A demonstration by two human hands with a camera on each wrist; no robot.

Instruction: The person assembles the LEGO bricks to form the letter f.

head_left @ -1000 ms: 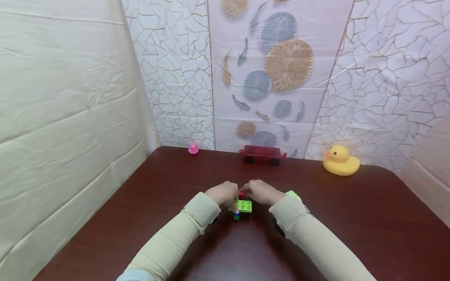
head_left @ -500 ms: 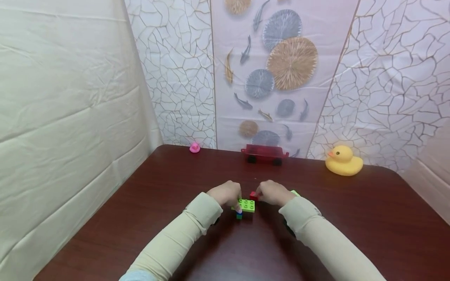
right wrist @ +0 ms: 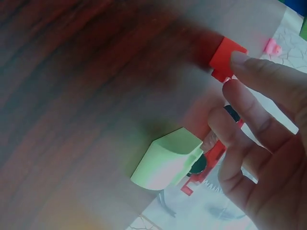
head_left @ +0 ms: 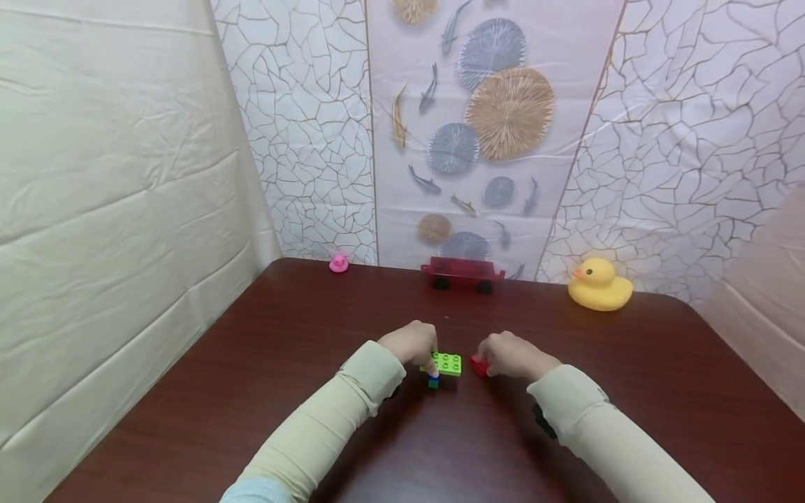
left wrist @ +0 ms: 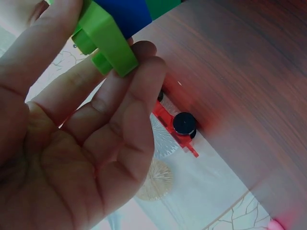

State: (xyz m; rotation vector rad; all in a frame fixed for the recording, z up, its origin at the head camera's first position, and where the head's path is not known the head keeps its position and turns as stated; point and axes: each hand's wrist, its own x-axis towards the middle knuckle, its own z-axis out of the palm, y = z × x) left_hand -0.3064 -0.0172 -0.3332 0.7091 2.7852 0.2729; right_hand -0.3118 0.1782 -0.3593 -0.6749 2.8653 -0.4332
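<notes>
My left hand (head_left: 411, 342) grips the left end of a lime-green studded brick (head_left: 449, 362) over the middle of the table. Beneath that brick sit a blue brick (left wrist: 128, 15) and a darker green one (left wrist: 163, 6), seen in the left wrist view. To the right, my right hand (head_left: 514, 355) pinches a small red brick (head_left: 479, 365) between thumb and index finger. Its other fingers are loosely bent in the right wrist view. A pale green block with a curved side (right wrist: 165, 160) lies on the table near this hand; the hand hides it in the head view.
Along the back edge of the dark wooden table (head_left: 302, 314) stand a pink duck (head_left: 339, 263), a red toy wagon (head_left: 462, 271) with black wheels and a yellow duck (head_left: 600, 285). Patterned cloth hangs behind, and a plain pale cloth (head_left: 126, 209) on the left.
My right hand has carried the red brick from behind the lime-green brick to the right, away from it, and turned it. The left hand keeps its grip almost in place.
</notes>
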